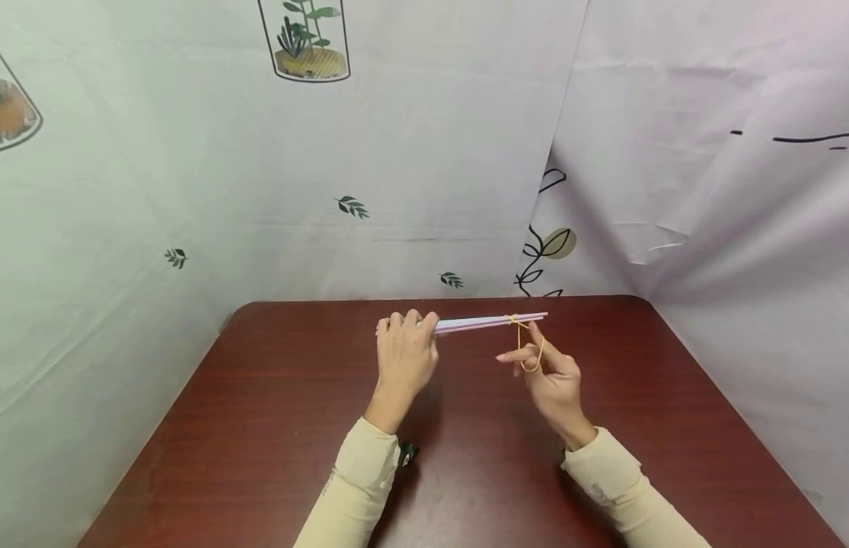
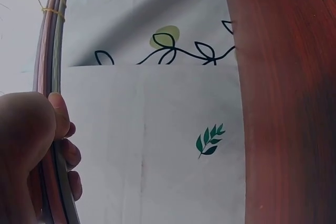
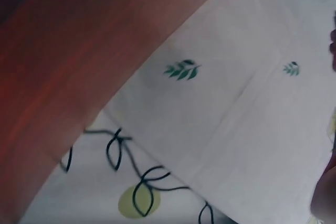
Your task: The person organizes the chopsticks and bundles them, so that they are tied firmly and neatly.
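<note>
My left hand (image 1: 406, 354) grips a bundle of thin, straw-like sticks (image 1: 472, 323) in pink, purple and grey, held level above the table. In the left wrist view, the fingers curl round the sticks (image 2: 50, 61) and their far ends point up. A yellow rubber band (image 1: 519, 340) is wrapped near the bundle's free end. Its loose loop stretches down over the spread fingers of my right hand (image 1: 554, 380), the index finger near the sticks. The right wrist view shows only slivers of a hand at its right edge; the thumb's place is hidden.
A dark red wooden table (image 1: 260, 441) lies beneath both hands. White cloth (image 1: 431, 152) printed with leaves and plants hangs behind it and along the sides. A small dark object (image 1: 408, 455) shows beside the left cuff.
</note>
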Motion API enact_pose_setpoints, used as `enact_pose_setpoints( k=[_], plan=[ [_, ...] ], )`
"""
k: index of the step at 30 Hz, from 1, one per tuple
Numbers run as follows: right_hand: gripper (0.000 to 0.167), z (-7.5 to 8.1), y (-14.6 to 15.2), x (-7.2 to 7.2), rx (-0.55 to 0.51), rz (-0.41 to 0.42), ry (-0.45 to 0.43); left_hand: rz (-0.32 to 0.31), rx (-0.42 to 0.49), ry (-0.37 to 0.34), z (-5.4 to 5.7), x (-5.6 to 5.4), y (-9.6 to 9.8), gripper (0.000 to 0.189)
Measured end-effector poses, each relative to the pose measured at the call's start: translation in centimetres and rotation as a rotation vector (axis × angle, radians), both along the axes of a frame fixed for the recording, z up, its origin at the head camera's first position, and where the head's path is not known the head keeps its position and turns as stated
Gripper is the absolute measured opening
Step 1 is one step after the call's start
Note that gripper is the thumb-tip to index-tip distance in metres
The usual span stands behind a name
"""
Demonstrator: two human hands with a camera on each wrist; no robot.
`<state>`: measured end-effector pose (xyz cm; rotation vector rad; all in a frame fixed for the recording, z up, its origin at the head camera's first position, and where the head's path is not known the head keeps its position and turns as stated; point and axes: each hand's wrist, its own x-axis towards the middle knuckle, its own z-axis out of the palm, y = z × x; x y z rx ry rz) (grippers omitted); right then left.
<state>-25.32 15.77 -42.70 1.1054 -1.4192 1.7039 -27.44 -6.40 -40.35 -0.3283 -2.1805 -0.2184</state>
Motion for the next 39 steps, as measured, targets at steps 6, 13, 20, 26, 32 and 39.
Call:
enact_pose_setpoints(
  k=[6, 13, 20, 26, 32, 39],
  plan=[
    [0.065, 1.4, -2.2, 1.7, -0.348, 0.001, -0.402, 0.038, -0.016, 0.086, 0.6, 0.2, 0.3, 0.007],
    [0.068, 4.8, -2.9, 2.3, -0.695, 0.031, -0.896, 0.076, -0.01, 0.188, 0.5, -0.1, 0.8, 0.013],
    [0.065, 6.1, -1.9, 2.0, -0.598, 0.028, -1.094, 0.027, 0.018, 0.232, 0.5, -0.1, 0.4, 0.013],
    [0.033, 7.5, -0.3, 1.5, -0.409, -0.033, -1.194, -0.036, 0.018, 0.274, 1.1, -0.1, -0.3, 0.013],
    [0.018, 8.7, 1.6, 0.9, -0.113, 0.036, -1.227, -0.066, 0.005, 0.306, 1.8, 0.1, -0.3, 0.016],
    [0.03, 9.4, 2.8, 0.0, 0.174, 0.15, -1.192, -0.062, -0.038, 0.275, 1.6, 0.5, 0.5, 0.014]
  ],
)
